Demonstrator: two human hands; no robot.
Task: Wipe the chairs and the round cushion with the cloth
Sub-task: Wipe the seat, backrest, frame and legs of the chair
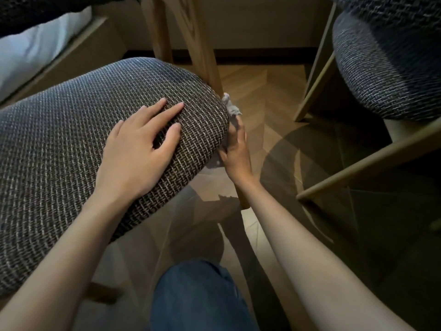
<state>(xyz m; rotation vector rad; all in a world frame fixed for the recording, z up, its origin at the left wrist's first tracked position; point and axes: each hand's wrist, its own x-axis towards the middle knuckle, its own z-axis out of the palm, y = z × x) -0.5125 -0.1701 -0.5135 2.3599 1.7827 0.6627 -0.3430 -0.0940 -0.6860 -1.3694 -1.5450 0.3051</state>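
Cloth at the rim of a coarse-woven chair seat [71, 139]

The left hand [140, 149] lies flat, fingers spread, on the rounded grey-brown weave. The right hand [236, 151] grips a crumpled white cloth [230, 106] against the padded right edge, above a smooth pale wooden leg [244, 204].

Grey-brown woven chair seat [71, 139], white cloth [230, 105], tan wooden legs [205, 44], blue jeans [198, 297], herringbone floor [257, 96].

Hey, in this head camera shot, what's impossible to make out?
All in the head view:
1. Cloth: mostly hidden between the right hand and the seat cushion; whether fingers curl round it cannot be told.
2. Near chair's backrest: cut off by the top edge.
3. Second chair: cut off by the right edge, dim.
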